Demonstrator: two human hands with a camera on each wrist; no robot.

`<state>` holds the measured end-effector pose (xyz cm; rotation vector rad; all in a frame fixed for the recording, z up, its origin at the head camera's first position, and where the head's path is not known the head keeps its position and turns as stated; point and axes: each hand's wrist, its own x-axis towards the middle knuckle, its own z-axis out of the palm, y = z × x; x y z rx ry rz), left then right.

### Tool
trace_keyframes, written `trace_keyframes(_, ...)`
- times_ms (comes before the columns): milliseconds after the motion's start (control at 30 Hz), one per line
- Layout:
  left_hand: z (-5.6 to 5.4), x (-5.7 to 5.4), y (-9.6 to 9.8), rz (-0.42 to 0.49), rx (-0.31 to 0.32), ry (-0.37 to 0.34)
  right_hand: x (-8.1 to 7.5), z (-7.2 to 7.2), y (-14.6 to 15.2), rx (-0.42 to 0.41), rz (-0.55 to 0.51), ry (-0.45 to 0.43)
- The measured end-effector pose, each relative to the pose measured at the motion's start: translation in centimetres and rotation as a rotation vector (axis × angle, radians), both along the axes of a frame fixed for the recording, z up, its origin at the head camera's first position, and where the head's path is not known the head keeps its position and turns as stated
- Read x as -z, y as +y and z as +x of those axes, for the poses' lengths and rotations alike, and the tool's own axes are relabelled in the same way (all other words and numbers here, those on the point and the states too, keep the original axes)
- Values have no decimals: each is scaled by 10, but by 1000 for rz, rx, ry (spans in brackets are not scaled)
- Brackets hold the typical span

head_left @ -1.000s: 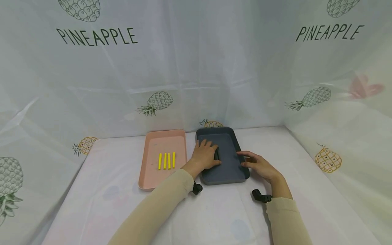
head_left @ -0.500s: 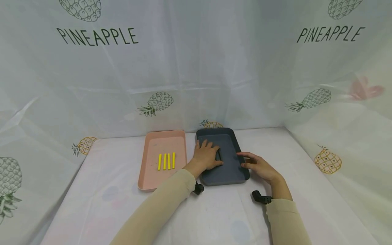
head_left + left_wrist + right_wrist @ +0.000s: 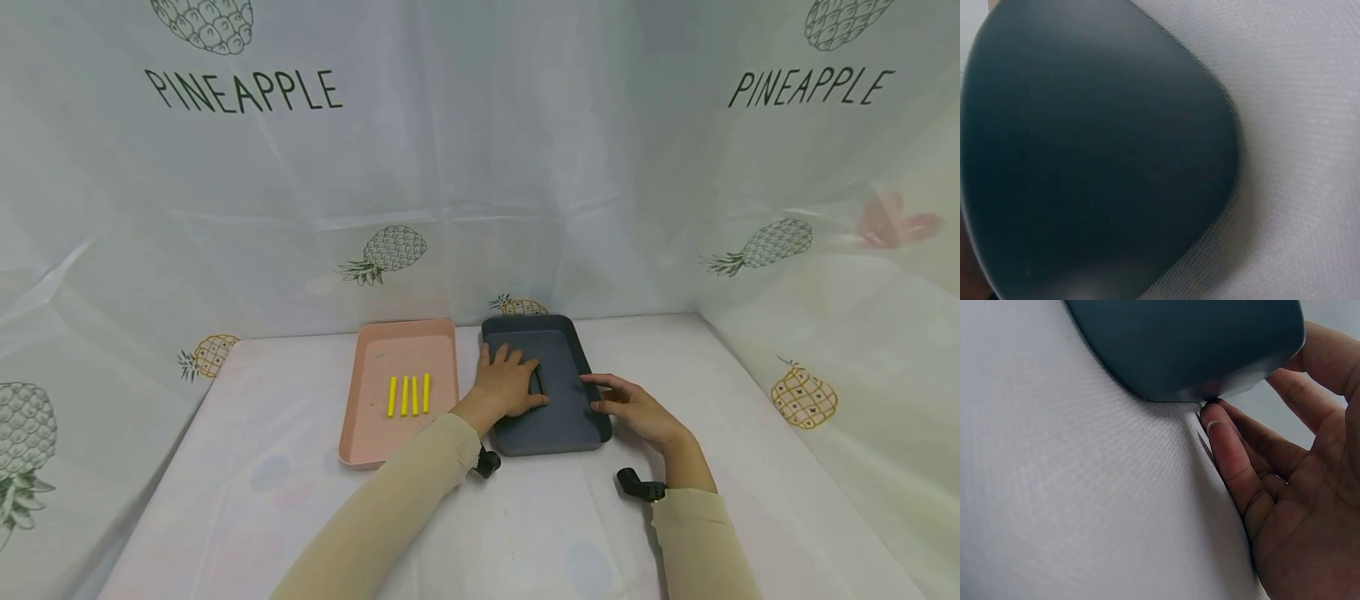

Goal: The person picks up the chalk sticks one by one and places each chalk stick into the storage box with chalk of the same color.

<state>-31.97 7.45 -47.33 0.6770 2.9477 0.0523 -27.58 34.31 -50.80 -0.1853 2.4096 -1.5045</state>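
Note:
In the head view a dark grey tray [image 3: 564, 427] lies on the white-covered table. My left hand [image 3: 504, 387] is over its left half, palm down, with the fingers spread. A narrow dark strip [image 3: 538, 380] shows between its index finger and thumb; the rest is hidden under the hand, and I cannot tell what it is. My right hand [image 3: 630, 407] is at the tray's right side, fingertips touching the rim. The right wrist view shows those fingers [image 3: 1230, 447] against the tray's outer wall [image 3: 1191, 350]. Only the tray's wall [image 3: 1104, 144] fills the left wrist view.
Left of the dark tray lies a pink tray [image 3: 405, 342], with several yellow sticks [image 3: 415, 396] side by side in it. A pineapple-print curtain [image 3: 480, 167] hangs behind and at the sides. Black wrist cameras [image 3: 487, 462] sit on both wrists.
My left hand has slid slightly to the right in the dark tray, and the dark strip has shifted with it. The right hand stays at the rim.

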Motion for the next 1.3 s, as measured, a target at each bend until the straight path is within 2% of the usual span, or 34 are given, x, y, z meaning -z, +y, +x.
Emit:
trace_keyframes(600, 1, -1, -8, 24, -3, 6, -3, 3, -3, 0, 15, -5)
trace_keyframes(967, 14, -12, -16, 60, 29, 22, -3, 4, -1, -2, 10, 7)
trace_keyframes(1133, 20, -14, -20, 70, 47, 41, -2, 6, 0, 9, 14, 7)
trace_keyframes(1300, 24, -17, -26, 121, 42, 34, -3, 5, 0, 15, 17, 10)
